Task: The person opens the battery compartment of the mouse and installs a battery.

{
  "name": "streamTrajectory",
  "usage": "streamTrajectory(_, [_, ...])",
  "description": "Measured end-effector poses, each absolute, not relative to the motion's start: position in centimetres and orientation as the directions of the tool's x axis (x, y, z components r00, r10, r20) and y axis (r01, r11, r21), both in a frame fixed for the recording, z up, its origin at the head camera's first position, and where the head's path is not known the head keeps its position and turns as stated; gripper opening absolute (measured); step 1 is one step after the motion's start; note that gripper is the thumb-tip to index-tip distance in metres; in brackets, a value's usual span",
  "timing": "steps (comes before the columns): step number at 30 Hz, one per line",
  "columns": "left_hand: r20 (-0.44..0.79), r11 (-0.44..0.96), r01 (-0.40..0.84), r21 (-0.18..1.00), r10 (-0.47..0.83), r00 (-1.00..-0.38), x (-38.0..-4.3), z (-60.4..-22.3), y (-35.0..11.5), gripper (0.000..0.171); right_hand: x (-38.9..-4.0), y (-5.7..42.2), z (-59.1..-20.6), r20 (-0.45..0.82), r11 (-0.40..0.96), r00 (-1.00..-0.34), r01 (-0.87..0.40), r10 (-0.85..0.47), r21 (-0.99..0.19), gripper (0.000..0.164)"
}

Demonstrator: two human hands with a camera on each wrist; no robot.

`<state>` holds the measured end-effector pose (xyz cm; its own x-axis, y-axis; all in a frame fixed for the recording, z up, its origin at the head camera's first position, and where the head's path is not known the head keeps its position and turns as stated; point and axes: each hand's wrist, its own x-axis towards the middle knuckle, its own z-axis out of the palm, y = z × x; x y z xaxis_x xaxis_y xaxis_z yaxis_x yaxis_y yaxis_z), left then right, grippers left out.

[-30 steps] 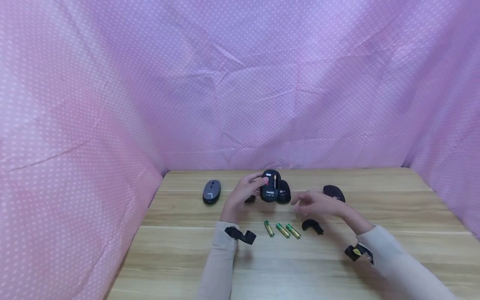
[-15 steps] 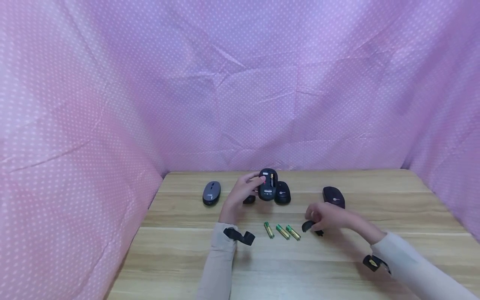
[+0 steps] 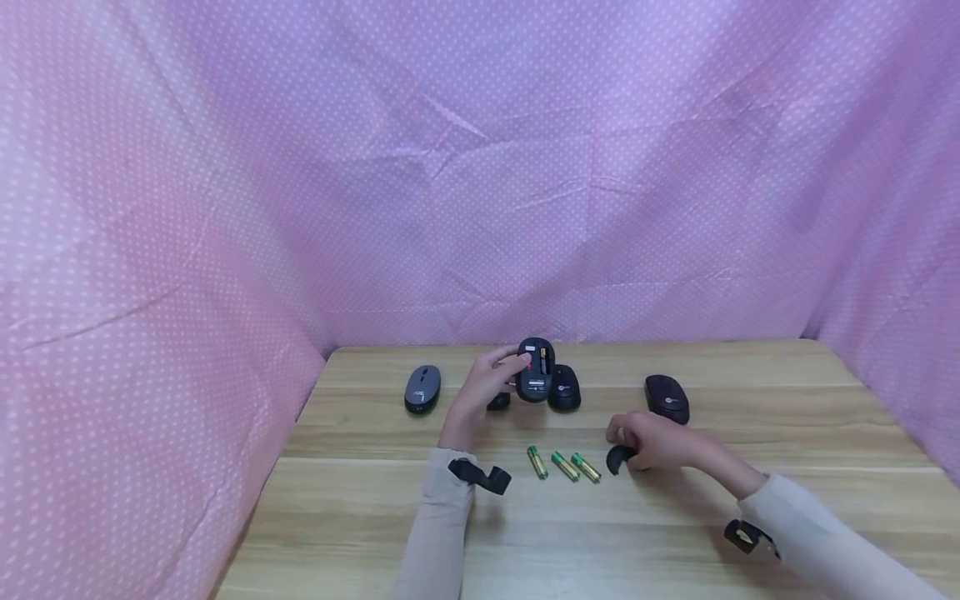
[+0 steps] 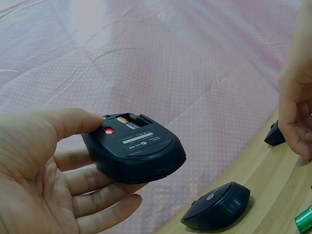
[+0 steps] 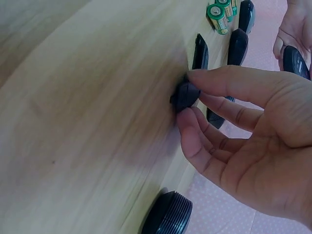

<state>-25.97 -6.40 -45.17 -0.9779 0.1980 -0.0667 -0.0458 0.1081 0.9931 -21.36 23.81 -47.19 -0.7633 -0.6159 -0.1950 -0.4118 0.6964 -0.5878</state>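
My left hand (image 3: 483, 387) holds a black computer mouse (image 4: 141, 158) above the table, underside up, thumb on its base and fingers beneath. Its battery compartment is uncovered, and a battery (image 4: 127, 122) lies inside. To the right, my right hand (image 3: 660, 440) pinches a curved black cover (image 5: 186, 96) between thumb and fingers, low at the tabletop. Part of this cover is hidden behind the fingers in the head view. Three green-and-gold batteries (image 3: 566, 467) lie side by side left of the right hand.
A grey mouse (image 3: 423, 388) sits at the left of the wooden table (image 3: 352, 500). One black mouse (image 3: 566, 390) stands behind the held one, another (image 3: 667, 397) beyond the right hand. A dark object (image 3: 498, 402) is partly hidden by the left hand. Pink dotted cloth (image 3: 480, 208) surrounds the table.
My right hand has moved right and nearer to me, from beside the held mouse to the curved cover, which it now pinches. The left hand has shifted slightly left with the mouse.
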Motion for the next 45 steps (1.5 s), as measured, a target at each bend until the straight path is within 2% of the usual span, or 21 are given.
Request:
streamTrajectory(8, [-0.068, 0.106, -0.048, 0.993, 0.202, -0.977, -26.1, -45.4, -6.2, 0.05, -21.5, 23.6, -46.8, -0.195, 0.623, -0.722, -0.39, -0.664, -0.678, 0.038])
streamTrajectory(14, [-0.076, 0.094, -0.058, 0.994, 0.207, -0.975, -26.2, -45.5, -6.1, 0.048, -22.0, 23.2, -46.1, -0.188, 0.574, -0.674, -0.412, -0.715, -0.707, 0.026])
streamTrajectory(17, [-0.081, 0.088, -0.064, 0.994, 0.207, -0.975, -26.3, -45.5, -5.9, 0.047, -22.5, 23.0, -45.1, -0.151, 0.553, -0.67, -0.439, -0.727, -0.708, 0.022])
streamTrajectory(21, [-0.078, 0.094, -0.059, 0.994, 0.213, -0.974, -26.2, -45.5, -5.6, 0.046, -23.3, 22.2, -43.5, -0.057, 0.519, -0.728, -0.429, -0.683, -0.739, 0.02])
streamTrajectory(25, [-0.069, 0.098, -0.047, 0.994, 0.231, -0.97, -25.9, -45.3, -5.2, 0.045, -23.8, 21.0, -42.3, 0.073, 0.466, -0.828, -0.383, -0.555, -0.797, 0.018])
streamTrajectory(28, [-0.063, 0.103, -0.038, 0.994, 0.251, -0.966, -25.8, -45.2, -4.8, 0.046, -24.0, 19.9, -41.8, 0.171, 0.419, -0.877, -0.376, -0.45, -0.827, 0.022])
streamTrajectory(31, [-0.058, 0.135, -0.022, 0.991, 0.269, -0.961, -25.7, -45.1, -4.6, 0.046, -24.3, 18.9, -41.8, 0.26, 0.364, -0.888, -0.402, -0.38, -0.84, 0.024])
streamTrajectory(35, [-0.059, 0.187, -0.004, 0.982, 0.291, -0.955, -25.7, -45.0, -4.5, 0.048, -24.7, 17.9, -41.9, 0.315, 0.334, -0.897, -0.413, -0.309, -0.847, 0.024])
streamTrajectory(45, [-0.068, 0.2, -0.003, 0.98, 0.322, -0.944, -25.7, -45.0, -4.4, 0.05, -25.2, 17.4, -42.2, 0.304, 0.355, -0.925, -0.37, -0.228, -0.859, 0.026])
